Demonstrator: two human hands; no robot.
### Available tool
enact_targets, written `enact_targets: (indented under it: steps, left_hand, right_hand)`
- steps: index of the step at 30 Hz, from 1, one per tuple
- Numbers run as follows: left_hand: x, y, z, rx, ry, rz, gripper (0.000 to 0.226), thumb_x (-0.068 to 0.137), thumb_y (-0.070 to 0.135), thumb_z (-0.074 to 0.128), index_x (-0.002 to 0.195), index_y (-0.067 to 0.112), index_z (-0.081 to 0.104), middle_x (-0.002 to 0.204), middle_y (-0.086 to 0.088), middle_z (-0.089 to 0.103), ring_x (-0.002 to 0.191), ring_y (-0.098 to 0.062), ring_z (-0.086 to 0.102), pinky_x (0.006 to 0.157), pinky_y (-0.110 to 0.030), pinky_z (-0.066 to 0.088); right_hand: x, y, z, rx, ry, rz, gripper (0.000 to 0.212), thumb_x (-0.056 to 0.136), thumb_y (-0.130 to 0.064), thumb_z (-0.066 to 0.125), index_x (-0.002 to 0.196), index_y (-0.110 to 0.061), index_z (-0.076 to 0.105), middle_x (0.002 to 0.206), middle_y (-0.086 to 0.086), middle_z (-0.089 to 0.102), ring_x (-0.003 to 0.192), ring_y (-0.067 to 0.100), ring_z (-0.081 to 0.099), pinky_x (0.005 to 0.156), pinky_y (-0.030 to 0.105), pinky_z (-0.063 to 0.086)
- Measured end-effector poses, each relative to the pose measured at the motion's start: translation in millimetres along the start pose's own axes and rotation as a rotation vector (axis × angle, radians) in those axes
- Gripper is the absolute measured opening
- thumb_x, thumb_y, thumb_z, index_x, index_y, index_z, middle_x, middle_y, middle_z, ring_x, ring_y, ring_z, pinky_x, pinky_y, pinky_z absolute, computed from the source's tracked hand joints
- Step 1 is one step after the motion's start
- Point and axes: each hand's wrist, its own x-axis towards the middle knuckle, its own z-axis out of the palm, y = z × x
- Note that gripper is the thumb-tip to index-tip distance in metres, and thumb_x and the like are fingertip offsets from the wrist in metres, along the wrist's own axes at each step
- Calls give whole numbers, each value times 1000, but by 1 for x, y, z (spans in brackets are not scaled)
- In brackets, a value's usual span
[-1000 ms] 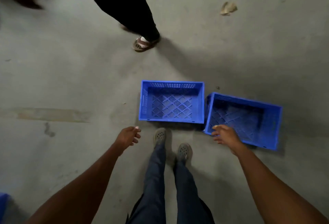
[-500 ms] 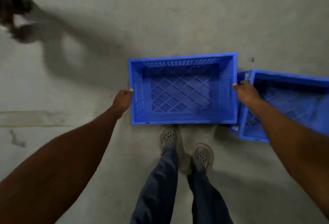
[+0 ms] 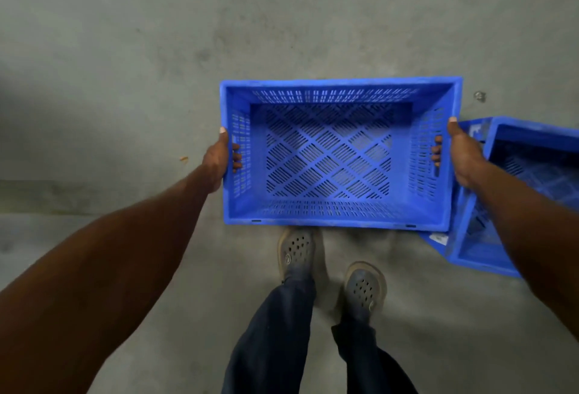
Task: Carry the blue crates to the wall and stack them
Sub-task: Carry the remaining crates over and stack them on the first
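While both hands grip 1 blue crate (image 3: 338, 155) by its short ends, the task looks to be at its very start: judged from the head view, nothing is stacked, no wall shows, and the whole carry is still ahead. The left hand (image 3: 216, 158) clamps the left end, thumb up along the outer rim, fingers (image 3: 236, 155) curled through the handle slot and showing inside. The right hand (image 3: 463, 155) mirrors it on the right end, fingertips poking through that slot. Whether the crate is already off the concrete floor (image 3: 125, 48) or only about to leave it, I cannot tell; it sits level just ahead of the person's 2 perforated shoes (image 3: 297, 252).

This crate holds nothing: its lattice base and slotted walls are bare. A second blue crate (image 3: 517, 205) rests on the floor at the right edge of view, partly hidden under the right forearm, with 1 corner tucked close against the held crate; touching or just beside, I cannot say. What shows of its inside also looks bare.

So 2 crates remain to be moved. A small bit of debris (image 3: 479, 96) lies on the floor beyond the held crate's far right corner.
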Motion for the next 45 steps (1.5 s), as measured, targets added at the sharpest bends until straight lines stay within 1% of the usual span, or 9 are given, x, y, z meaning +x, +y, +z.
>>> enact_targets:
  steps: [4,9,15,19,23,25,29,34,45]
  left_hand:
    - [-17,2,3,-32,79,39,56,97,65,31,77,15,49,66,-2,45,50,-16,40,49,-28,39]
    - [-91,31,-21,13,84,78,55,98,63,31,76,16,49,64,-1,45,42,-13,41,50,-28,39]
    - [-245,93,-57,47,96,185,54,97,64,35,76,17,52,66,-1,48,51,-17,43,56,-30,41]
    - [-359,126,-73,17,81,292,51,97,62,37,78,17,53,67,-1,47,53,-17,42,57,-31,39]
    - [-469,149,-89,4,66,438,44,99,55,41,82,17,57,67,0,51,50,-14,45,53,-30,40]
    - [-522,158,-94,-31,46,484,42,98,54,42,85,17,58,67,0,51,49,-13,45,50,-29,41]
    - [-606,167,-99,-69,-31,498,44,90,63,49,87,19,57,66,3,50,49,-13,41,49,-28,38]
    - [-667,183,-88,-17,-106,525,50,81,71,51,84,21,56,63,5,47,46,-12,35,48,-27,30]
    - [-705,239,-24,293,-314,662,53,84,69,49,89,18,63,63,4,51,43,-12,39,48,-26,32]
  right_hand:
    - [-14,1,-11,10,-1,-33,55,91,-67,37,75,-17,52,67,2,49,55,19,43,57,34,42]
    - [-83,-19,-53,73,-62,-37,52,89,-65,45,78,-16,57,68,3,52,55,19,47,55,35,44]
    - [-229,-70,-125,188,-93,-40,44,90,-64,42,83,-22,56,63,-3,51,50,15,54,58,30,43]
    - [-332,-98,-185,288,-83,-137,46,87,-66,45,83,-22,56,55,-5,47,42,13,46,46,24,37]
    - [-433,-119,-250,320,-87,-205,65,64,-80,55,83,-18,60,54,-3,48,37,12,39,39,20,31]
    - [-478,-121,-282,338,-90,-237,59,77,-74,51,81,-17,60,53,-3,48,35,11,36,38,18,28]
    - [-552,-110,-337,421,-103,-274,52,87,-67,46,80,-17,58,53,-3,44,37,13,33,39,17,26]
    - [-618,-81,-376,484,1,-273,53,90,-66,41,81,-17,59,50,-4,39,38,14,39,38,20,27]
    - [-719,30,-395,757,282,-188,52,93,-64,38,86,-17,57,62,0,36,38,10,26,40,19,22]
